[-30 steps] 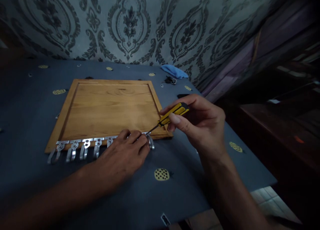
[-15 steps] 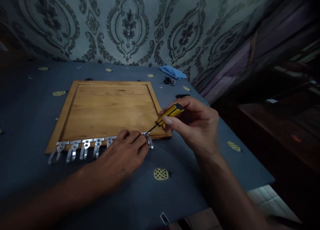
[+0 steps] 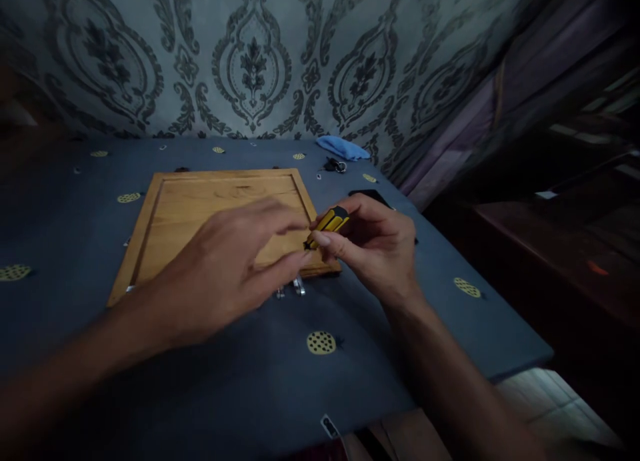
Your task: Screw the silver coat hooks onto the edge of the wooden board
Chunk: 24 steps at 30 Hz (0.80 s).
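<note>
Right hand [image 3: 380, 251] pinches the screwdriver [image 3: 329, 225], left hand [image 3: 225, 264] spread just beside that grip, board [image 3: 187, 211] leftward, cloth [image 3: 343, 147] well beyond!

1. Front table surface [image 3: 250, 381]: flat run between the forearms; low passage for a hand.
2. Left hand [image 3: 225, 267], fingers spread, blocks the front middle of the wooden board [image 3: 220, 193] from above.
3. Right hand [image 3: 377, 251], with yellow-black screwdriver [image 3: 330, 226], bars the board's right front corner. Gap between hands very narrow; contact unclear.
4. Metal hooks [image 3: 299, 286] jut off the board's front edge.
5. Behind right hand: dark flat object [image 3: 371, 195], keys [image 3: 335, 165], blue cloth [image 3: 343, 148]. Patterned wall [image 3: 253, 61] limits reach beyond.
</note>
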Each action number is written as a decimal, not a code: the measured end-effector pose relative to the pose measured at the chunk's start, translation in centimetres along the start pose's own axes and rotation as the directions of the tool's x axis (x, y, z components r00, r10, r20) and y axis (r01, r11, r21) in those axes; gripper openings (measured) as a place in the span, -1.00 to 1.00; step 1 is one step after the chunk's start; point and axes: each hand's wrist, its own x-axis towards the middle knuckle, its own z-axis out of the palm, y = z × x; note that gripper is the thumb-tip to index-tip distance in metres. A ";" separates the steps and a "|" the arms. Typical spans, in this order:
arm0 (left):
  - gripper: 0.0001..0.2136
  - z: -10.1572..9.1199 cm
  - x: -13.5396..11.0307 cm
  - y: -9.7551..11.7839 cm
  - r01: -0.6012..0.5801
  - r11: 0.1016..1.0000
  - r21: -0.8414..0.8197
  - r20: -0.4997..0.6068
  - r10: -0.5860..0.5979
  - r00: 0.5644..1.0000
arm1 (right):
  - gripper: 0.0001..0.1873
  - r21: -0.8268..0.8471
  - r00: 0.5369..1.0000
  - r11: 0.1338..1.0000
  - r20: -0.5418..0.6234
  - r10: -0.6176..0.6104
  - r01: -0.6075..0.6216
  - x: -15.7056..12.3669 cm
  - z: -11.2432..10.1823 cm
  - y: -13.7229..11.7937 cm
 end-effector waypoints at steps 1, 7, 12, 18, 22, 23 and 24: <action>-0.86 -0.3 0.9 0.4 0.008 0.999 -0.037 -0.063 -0.010 0.998 | -0.65 -0.023 1.000 1.000 -0.001 -0.010 0.010 0.0 -0.1 0.1; -0.95 0.5 4.4 1.9 -0.045 0.995 -0.089 -0.047 0.041 0.998 | -0.73 -0.146 0.991 0.982 -0.045 -0.130 0.122 -0.1 -0.2 0.7; -0.84 0.9 4.5 1.2 -0.019 0.996 -0.086 -0.067 0.013 0.998 | -0.73 -0.138 0.995 0.986 0.058 -0.087 0.094 0.2 -0.4 0.9; -0.87 0.6 4.5 0.7 -0.020 0.993 -0.119 -0.035 0.016 0.999 | -0.31 -0.364 0.947 0.929 0.317 0.056 0.067 -2.1 -2.1 2.7; -0.87 0.7 4.5 0.6 -0.024 0.992 -0.125 -0.039 0.019 0.999 | -0.06 -0.446 0.936 0.891 0.340 0.089 0.077 -3.9 -2.7 4.5; -0.88 0.8 4.5 0.5 -0.024 0.993 -0.117 -0.038 0.020 0.999 | -0.05 -0.451 0.933 0.889 0.347 0.091 0.082 -4.2 -2.7 4.8; -0.88 0.8 4.5 0.5 -0.025 0.994 -0.108 -0.036 0.021 0.999 | -0.05 -0.453 0.932 0.887 0.352 0.089 0.086 -4.3 -2.6 5.0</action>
